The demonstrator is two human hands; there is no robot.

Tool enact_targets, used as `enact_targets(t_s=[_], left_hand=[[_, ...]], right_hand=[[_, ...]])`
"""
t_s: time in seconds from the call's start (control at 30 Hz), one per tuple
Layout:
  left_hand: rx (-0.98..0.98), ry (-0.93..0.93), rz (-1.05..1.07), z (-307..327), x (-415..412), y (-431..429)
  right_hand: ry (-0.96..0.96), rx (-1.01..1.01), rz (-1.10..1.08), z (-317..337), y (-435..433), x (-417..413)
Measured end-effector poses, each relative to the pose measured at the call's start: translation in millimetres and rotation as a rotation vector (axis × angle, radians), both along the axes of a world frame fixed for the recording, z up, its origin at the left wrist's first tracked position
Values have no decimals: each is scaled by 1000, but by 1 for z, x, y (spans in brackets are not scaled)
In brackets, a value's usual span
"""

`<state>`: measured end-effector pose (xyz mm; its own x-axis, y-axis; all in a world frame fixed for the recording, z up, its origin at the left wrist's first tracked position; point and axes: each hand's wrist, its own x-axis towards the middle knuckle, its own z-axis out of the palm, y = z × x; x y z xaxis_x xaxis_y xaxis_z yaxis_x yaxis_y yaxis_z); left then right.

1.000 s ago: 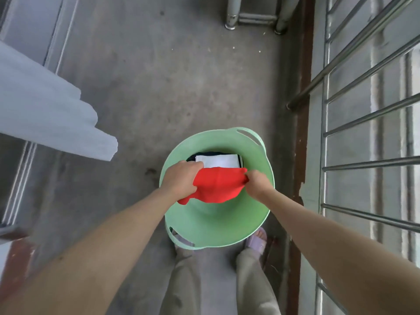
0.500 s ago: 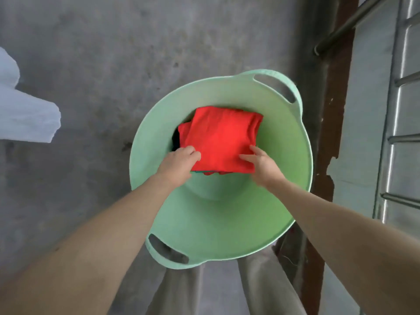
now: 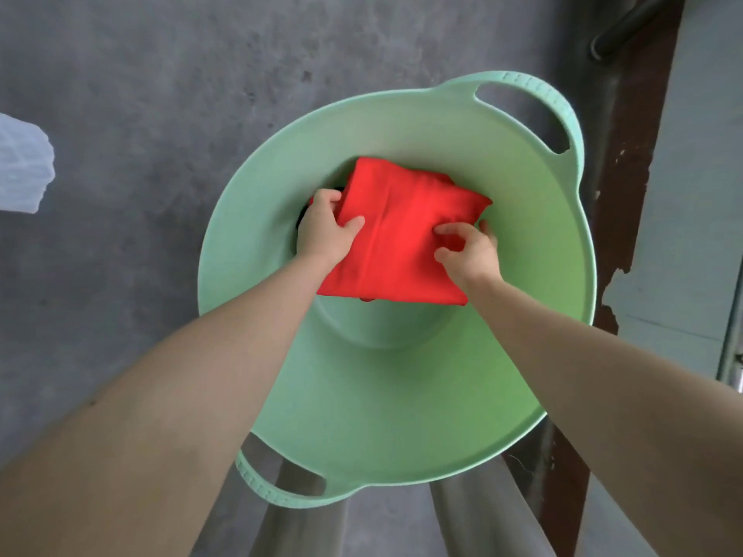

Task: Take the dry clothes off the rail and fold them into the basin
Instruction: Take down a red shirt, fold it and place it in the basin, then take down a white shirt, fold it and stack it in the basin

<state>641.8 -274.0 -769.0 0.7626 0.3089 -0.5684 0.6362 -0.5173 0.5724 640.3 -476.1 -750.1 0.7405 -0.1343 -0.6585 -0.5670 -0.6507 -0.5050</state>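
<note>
A folded red garment [image 3: 402,219] lies inside the pale green basin [image 3: 402,396], on top of dark clothing of which only a sliver [image 3: 302,219] shows at its left edge. My left hand [image 3: 325,231] grips the garment's left edge, thumb on top and fingers curled round the side. My right hand [image 3: 468,251] sits on the garment's right part with bent fingers and thumb pinching the fabric. The basin stands on the concrete floor between my feet and has two handle cut-outs.
A white cloth [image 3: 20,166] hangs at the left edge. A dark metal rail end [image 3: 619,34] shows at the top right, above a brown strip with peeling paint [image 3: 627,154] along the wall. My trouser legs [image 3: 289,528] are below the basin.
The view has dropped closer to the basin. The red garment went from held above the basin to lying inside on the other clothes. My right fingers went from straight to bent.
</note>
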Motion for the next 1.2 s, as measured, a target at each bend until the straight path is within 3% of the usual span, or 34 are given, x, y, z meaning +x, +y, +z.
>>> enact_targets(t_s=[0.13,0.2,0.37,0.53,0.63,0.7,0.83,1.03,1.2], left_hand=[[-184,135,179,1,19,-13],[-241,154,197,3,20,-16],[-371,39,308,14,0,-8],[-254,29,502,3,-26,13],[-158,72,448,-4,-25,13],[-96,60,379,-2,-23,9],[-43,77,330,12,-26,7],[75,52,176,62,-28,17],[-104,77,157,122,-36,22]], right_hand=[[120,285,-376,-4,-1,19],[139,381,-444,-3,-5,24],[35,367,-360,12,-6,22],[0,318,-210,15,-1,37],[10,53,185,7,-2,35],[59,-44,326,6,-5,23],[168,-46,261,22,-12,6],[112,58,99,70,-8,6],[159,267,-58,123,11,8]])
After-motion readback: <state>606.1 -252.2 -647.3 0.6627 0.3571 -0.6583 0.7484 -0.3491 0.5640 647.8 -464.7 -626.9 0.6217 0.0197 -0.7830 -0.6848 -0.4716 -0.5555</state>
